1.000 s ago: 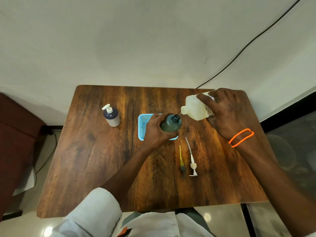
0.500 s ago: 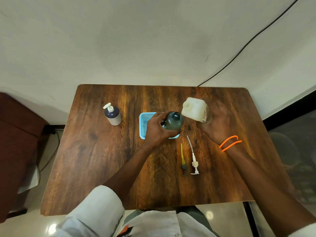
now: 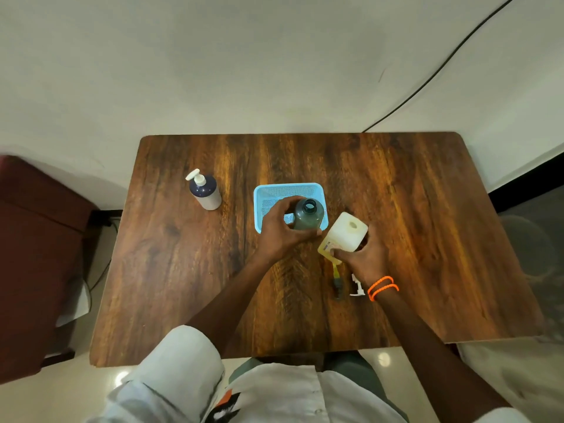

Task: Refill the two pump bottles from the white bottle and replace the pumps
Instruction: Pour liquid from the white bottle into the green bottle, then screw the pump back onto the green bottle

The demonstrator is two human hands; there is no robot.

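My left hand (image 3: 282, 230) grips a dark green bottle (image 3: 308, 214) with an open neck, upright in front of the blue basket (image 3: 268, 190). Just right of it, my right hand (image 3: 363, 257) holds the white bottle (image 3: 343, 235), which stands upright on the table, its mouth open and facing up. Two loose pumps lie on the table below the white bottle: a dark one with a yellow tube (image 3: 337, 282) and a white one (image 3: 357, 288), both partly hidden by my right hand. A dark blue pump bottle (image 3: 205, 190) with its white pump on stands at the left.
The wooden table (image 3: 427, 239) stands against a pale wall, with a black cable running up the wall at the right. A dark red seat (image 3: 36, 254) sits to the left of the table.
The white bottle was tilted with its spout at the green bottle's neck; it has since come upright and moved down and toward me, beside the green bottle. My left hand stayed on the green bottle.
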